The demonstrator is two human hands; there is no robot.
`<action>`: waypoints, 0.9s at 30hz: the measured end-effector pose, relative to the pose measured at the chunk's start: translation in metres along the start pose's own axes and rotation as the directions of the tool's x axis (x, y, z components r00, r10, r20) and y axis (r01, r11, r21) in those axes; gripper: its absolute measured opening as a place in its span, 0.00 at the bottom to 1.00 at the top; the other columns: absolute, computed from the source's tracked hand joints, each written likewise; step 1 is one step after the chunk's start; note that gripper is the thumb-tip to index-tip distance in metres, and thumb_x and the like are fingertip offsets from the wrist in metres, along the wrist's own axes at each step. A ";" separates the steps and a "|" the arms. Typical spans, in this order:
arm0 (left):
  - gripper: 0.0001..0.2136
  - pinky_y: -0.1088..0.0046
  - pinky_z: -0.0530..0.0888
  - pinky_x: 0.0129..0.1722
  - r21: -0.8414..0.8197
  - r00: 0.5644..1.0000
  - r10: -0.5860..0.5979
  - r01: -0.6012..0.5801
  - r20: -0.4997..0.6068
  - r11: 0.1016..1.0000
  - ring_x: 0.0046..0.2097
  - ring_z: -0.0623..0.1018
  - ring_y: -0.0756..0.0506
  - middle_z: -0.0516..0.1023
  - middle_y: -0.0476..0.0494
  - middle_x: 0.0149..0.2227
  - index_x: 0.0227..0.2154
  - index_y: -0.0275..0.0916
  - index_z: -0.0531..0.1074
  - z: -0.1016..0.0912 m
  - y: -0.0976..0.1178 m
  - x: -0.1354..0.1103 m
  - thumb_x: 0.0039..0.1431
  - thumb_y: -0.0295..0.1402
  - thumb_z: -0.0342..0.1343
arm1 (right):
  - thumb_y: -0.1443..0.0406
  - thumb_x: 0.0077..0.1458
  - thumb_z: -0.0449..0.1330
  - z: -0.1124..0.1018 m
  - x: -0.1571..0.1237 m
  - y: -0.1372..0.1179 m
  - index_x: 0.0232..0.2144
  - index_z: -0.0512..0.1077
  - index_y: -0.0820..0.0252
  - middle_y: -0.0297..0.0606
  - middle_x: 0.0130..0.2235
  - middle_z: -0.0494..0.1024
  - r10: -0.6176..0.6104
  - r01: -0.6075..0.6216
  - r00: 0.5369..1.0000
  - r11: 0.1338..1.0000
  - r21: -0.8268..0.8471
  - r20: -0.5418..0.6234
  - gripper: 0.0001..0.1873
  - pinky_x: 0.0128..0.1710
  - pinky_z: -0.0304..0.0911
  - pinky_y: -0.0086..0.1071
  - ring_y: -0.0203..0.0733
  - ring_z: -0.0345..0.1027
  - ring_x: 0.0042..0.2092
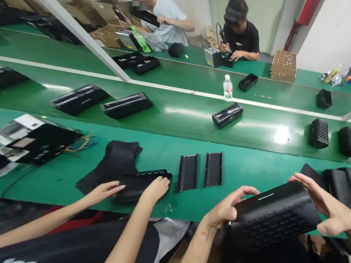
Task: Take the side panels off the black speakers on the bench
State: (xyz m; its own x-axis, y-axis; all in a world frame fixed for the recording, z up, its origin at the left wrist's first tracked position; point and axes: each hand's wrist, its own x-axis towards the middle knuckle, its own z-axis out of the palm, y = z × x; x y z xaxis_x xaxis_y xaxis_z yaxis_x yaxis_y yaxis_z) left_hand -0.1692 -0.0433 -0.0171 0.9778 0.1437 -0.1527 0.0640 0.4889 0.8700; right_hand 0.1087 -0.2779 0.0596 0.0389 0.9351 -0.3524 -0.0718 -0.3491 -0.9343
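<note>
A plastic water bottle (228, 87) stands upright on the green conveyor belt (185, 103), with a cardboard grid tray (283, 66) far right. Beyond it, a co-worker (241, 36) in a black T-shirt grips a corded tool (222, 37).

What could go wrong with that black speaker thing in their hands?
The black grilled casing is held at its ends by the left hand and right hand, partly past the near edge of the green conveyor belt, so a slip could drop it. The right hand also sits close to the black panels, which it might knock.
</note>
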 end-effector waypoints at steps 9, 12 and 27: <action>0.51 0.42 0.59 0.69 0.140 0.979 0.078 -0.052 -0.190 0.989 0.71 0.61 0.19 0.62 0.29 0.70 0.60 0.45 0.72 0.018 -0.041 -0.061 0.34 0.70 0.71 | 0.35 0.49 0.71 0.034 -0.042 0.029 0.75 0.56 0.46 0.49 0.72 0.57 0.165 -0.178 0.981 0.974 -0.139 -0.101 0.59 0.72 0.48 0.54 0.66 0.53 0.72; 0.44 0.43 0.63 0.67 0.194 0.965 0.100 -0.053 -0.241 0.980 0.67 0.68 0.22 0.71 0.31 0.63 0.59 0.45 0.74 0.027 -0.042 -0.060 0.44 0.65 0.71 | 0.39 0.59 0.65 0.045 -0.046 0.031 0.72 0.60 0.41 0.45 0.69 0.59 0.087 -0.112 0.985 0.979 -0.168 -0.150 0.45 0.68 0.55 0.51 0.62 0.57 0.69; 0.35 0.66 0.76 0.46 -0.324 0.904 -0.270 0.160 -0.331 0.932 0.47 0.81 0.39 0.82 0.42 0.51 0.61 0.45 0.71 0.024 -0.042 -0.005 0.53 0.55 0.67 | 0.30 0.62 0.47 0.025 -0.013 0.046 0.70 0.63 0.49 0.47 0.58 0.77 0.411 -0.375 0.861 0.911 0.170 -0.302 0.47 0.57 0.69 0.54 0.62 0.73 0.56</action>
State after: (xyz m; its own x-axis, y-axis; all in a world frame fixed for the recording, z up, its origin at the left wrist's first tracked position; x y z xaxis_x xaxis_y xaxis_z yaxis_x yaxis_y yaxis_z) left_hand -0.1720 -0.0851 -0.0417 0.8006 0.2829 -0.5282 0.1512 0.7577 0.6349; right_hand 0.0801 -0.3046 0.0225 0.3045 0.6428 -0.7029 -0.2492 -0.6585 -0.7101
